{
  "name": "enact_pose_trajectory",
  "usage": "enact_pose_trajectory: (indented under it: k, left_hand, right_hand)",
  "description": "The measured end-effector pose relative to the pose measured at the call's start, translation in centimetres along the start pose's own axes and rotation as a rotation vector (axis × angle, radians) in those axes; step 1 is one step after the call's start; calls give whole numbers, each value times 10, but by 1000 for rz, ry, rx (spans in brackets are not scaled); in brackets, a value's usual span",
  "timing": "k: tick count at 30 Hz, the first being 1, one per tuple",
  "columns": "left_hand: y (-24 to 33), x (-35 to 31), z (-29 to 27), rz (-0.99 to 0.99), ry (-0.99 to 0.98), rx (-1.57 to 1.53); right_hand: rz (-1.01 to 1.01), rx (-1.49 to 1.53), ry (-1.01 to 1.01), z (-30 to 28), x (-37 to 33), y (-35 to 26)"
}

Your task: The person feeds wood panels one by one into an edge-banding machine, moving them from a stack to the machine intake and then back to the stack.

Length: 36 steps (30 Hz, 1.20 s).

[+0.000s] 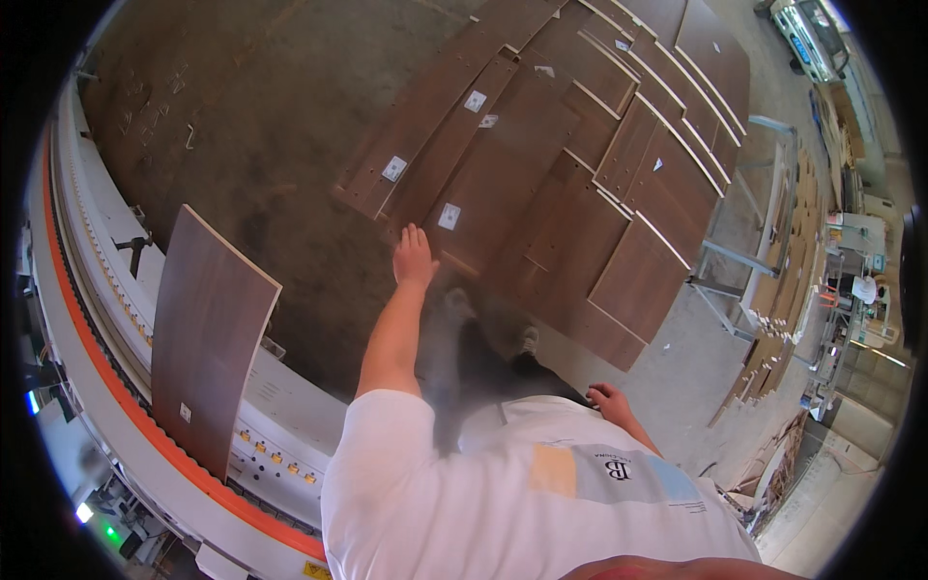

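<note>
My left hand (415, 259) reaches out with straight fingers. It rests at the near corner of a dark brown wood-grain panel (522, 155), close to a white label (449, 216), and does not grip it. Low at my side, over the floor by the panels' near edge, hangs my right hand (605, 397). Its fingers are loosely bent, and I see nothing in them. Many more brown panels (619, 300) of different sizes lie overlapping beyond my hands, some with pale edges and white labels.
To my left runs a long machine with an orange strip (188, 471). One brown panel (208, 338) stands upright on it. A metal frame (739, 256) supports the panels at the right. Long strips (783, 280) lie farther right, and bent pieces (189, 135) lie on the floor.
</note>
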<state>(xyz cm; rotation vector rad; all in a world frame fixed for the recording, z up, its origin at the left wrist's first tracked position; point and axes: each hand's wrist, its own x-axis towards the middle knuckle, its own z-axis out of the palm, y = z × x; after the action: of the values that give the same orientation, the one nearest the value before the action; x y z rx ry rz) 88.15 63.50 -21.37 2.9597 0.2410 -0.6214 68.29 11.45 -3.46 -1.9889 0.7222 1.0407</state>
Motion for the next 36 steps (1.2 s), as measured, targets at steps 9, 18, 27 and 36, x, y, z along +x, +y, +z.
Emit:
enact_pose_trajectory:
  k: [9,18,27,36]
  left_hand:
    - [-2,-8,8,-126,280,-299]
    - [-6,49,10,-123,385,-477]
    - [61,6,-16,68,651,-543]
    - [100,16,9,-233,252,-342]
  right_hand:
    - [42,138,13,15,0,24]
    - [47,14,34,5,-15,28]
    - [97,56,51,15,-17,61]
    - [40,45,49,-2,-26,54]
